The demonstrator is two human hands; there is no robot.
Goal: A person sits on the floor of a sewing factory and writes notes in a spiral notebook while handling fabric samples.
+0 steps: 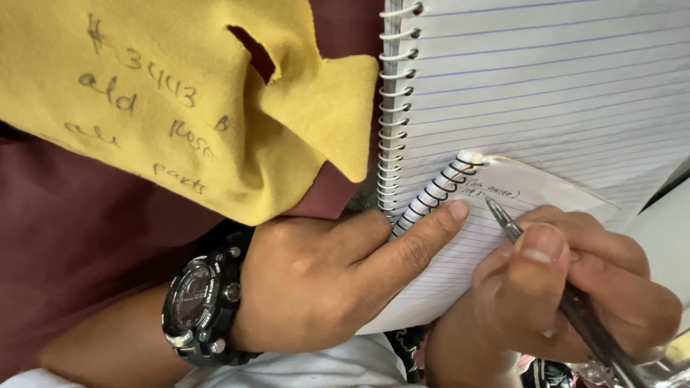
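Note:
My right hand (560, 287) grips a slim metal pen (575, 302), its tip resting on the top lines of a small spiral notepad (460, 251) where a few words are written. My left hand (338, 273), with a black wristwatch (201, 302) on the wrist, presses its index finger on the small notepad's wire binding and holds it flat. The small notepad lies tilted on top of a larger spiral notebook (546, 79) with blank ruled pages.
A yellow piece of fabric (180, 93) with handwriting and a slit cut in it lies at upper left over maroon cloth (79, 215). White cloth (302, 370) shows at the bottom edge.

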